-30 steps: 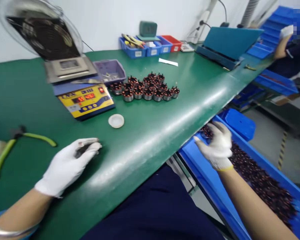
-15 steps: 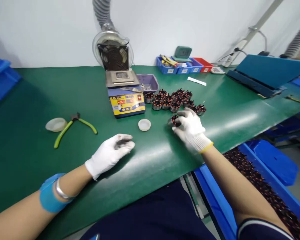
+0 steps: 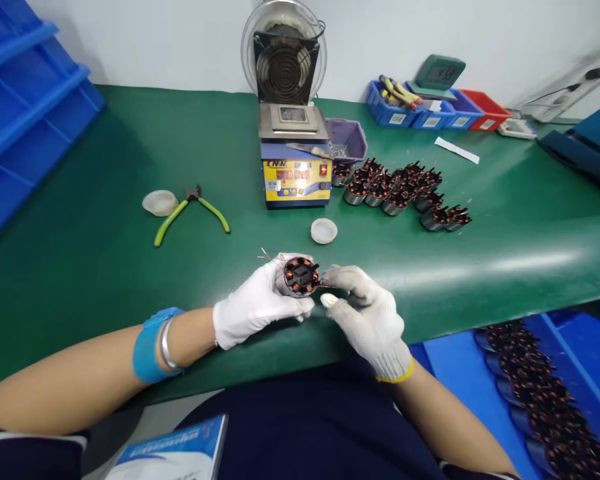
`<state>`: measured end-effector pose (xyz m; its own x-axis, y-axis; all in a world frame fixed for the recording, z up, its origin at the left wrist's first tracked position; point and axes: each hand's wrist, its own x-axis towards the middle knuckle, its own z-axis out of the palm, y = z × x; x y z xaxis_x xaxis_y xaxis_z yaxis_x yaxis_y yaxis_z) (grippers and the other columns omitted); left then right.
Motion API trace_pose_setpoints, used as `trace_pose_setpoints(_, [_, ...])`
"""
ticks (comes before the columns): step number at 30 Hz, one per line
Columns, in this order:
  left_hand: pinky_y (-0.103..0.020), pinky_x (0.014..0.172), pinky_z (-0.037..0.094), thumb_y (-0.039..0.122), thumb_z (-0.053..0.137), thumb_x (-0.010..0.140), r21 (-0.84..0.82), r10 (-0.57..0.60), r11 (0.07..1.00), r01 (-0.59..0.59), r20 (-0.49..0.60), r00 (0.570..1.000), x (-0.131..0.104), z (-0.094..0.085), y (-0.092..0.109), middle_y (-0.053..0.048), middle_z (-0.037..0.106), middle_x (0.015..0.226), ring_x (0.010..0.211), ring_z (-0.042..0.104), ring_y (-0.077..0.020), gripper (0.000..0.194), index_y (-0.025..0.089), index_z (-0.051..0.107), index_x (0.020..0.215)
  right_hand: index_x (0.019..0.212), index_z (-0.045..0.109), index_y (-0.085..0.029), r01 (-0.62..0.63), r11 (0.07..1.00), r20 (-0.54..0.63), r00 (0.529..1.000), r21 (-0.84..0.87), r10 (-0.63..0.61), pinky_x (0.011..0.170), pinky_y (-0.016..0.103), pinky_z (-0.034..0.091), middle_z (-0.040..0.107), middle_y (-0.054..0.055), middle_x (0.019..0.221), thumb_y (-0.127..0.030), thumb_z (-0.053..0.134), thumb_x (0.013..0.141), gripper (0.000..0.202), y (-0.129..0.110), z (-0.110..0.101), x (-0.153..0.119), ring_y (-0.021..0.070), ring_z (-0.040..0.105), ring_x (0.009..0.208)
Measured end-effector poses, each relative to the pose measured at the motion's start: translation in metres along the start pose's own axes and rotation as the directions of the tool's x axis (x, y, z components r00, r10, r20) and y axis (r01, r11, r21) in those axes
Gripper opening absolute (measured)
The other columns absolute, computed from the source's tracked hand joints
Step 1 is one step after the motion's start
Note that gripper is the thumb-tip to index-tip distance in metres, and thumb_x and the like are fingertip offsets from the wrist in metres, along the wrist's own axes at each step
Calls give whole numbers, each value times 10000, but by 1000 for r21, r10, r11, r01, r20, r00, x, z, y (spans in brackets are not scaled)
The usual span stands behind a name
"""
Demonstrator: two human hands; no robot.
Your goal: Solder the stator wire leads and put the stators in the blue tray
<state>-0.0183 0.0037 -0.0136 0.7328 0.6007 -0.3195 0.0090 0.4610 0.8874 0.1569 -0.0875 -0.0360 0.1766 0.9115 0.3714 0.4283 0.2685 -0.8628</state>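
Observation:
My left hand (image 3: 265,297), in a white glove, is wrapped round a motor stator (image 3: 300,277), a grey metal ring with copper windings and a black core. Its wound face is turned up toward me. Thin copper wire ends stick out at its upper left, and another lead runs out on the right. Close by on that side is my right hand (image 3: 370,313), also gloved, its fingertips beside the lead and the thumb held apart from them. Beyond the hands lies a small white round dish (image 3: 324,231).
A solder pot (image 3: 297,177) with a lit display stands at the back, beside a purple bin (image 3: 349,140). Several stators (image 3: 395,190) are grouped right of it. Green-handled cutters (image 3: 193,195) and a white cup (image 3: 160,203) lie left. A blue crate (image 3: 570,373) holds many more stators.
The stator from my right hand is now in my left hand, in front of me. My right hand has come left beside it. The view has shifted.

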Motion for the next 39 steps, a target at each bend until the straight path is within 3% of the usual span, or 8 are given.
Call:
trace_pose_setpoints(7, [-353, 761, 598, 332, 919, 638, -215, 13, 977, -2, 48, 999, -8, -5, 12, -61, 732, 893, 880, 711, -246, 538, 184, 641, 1074, 840, 621, -203, 203, 969, 115, 976, -141, -187, 1163, 467, 462, 718, 17, 868, -214, 600, 964, 125, -12, -13, 19, 155, 707, 875])
trace_pose_setpoints(11, [-308, 598, 572, 468, 736, 847, -359, 18, 933, -34, -46, 999, -3, -14, 20, -53, 651, 668, 659, 671, -203, 431, 168, 574, 582, 892, 643, -190, 513, 823, 412, 823, -246, -390, 1177, 448, 441, 715, 41, 920, -243, 585, 986, 123, -49, -29, 42, 172, 688, 943])
trace_pose_setpoints(16, [-289, 498, 536, 728, 697, 811, -158, -256, 931, 328, 356, 899, 2, -6, 8, -72, 697, 679, 565, 658, -199, 578, 154, 677, 742, 874, 684, -172, 704, 605, 635, 669, -373, -387, 1164, 545, 424, 690, 72, 891, -236, 478, 969, 236, -74, -35, 60, 220, 648, 924])
trace_pose_setpoints(20, [-298, 714, 613, 350, 862, 747, -397, 31, 917, -27, 3, 1000, 1, -7, 10, -34, 722, 792, 751, 692, -183, 239, 176, 701, 781, 860, 688, -155, 704, 491, 585, 705, -513, -401, 1137, 578, 444, 692, 93, 901, -222, 488, 982, 244, -78, -42, 64, 249, 657, 947])
trace_pose_setpoints(23, [-319, 834, 608, 254, 791, 780, -460, 146, 837, -297, -336, 931, 7, -17, 14, -21, 695, 762, 816, 694, -179, 158, 168, 676, 716, 890, 667, -164, 693, 542, 545, 716, -475, -437, 1149, 548, 446, 700, 90, 940, -185, 524, 968, 165, -84, -42, 65, 237, 668, 985])
trace_pose_setpoints(29, [-397, 735, 611, 456, 849, 751, -193, -75, 969, 156, 373, 925, 8, -18, 2, -92, 755, 989, 822, 749, -260, 460, 173, 686, 1075, 919, 650, -167, 707, 619, 627, 662, -342, -410, 1152, 568, 448, 705, 101, 967, -134, 510, 931, 145, -79, -35, 67, 245, 683, 1011])
trace_pose_setpoints(36, [-378, 924, 596, 284, 955, 559, 151, 59, 987, -59, 5, 998, -2, -8, 7, -65, 774, 1037, 1001, 741, -253, 667, 175, 648, 1141, 875, 636, -230, 333, 943, -39, 942, -12, -333, 1092, 521, 549, 596, 9, 805, -118, 566, 934, 145, -49, -44, 32, 208, 687, 961])
trace_pose_setpoints(39, [-400, 947, 593, 316, 946, 571, 114, 19, 993, -22, 27, 999, -2, -7, 6, -71, 779, 1031, 1004, 751, -264, 676, 171, 640, 1156, 1193, 647, -235, 286, 944, 18, 958, -163, -287, 1093, 534, 554, 665, 90, 1160, -227, 714, 863, 337, -27, -34, 16, 289, 651, 1197])
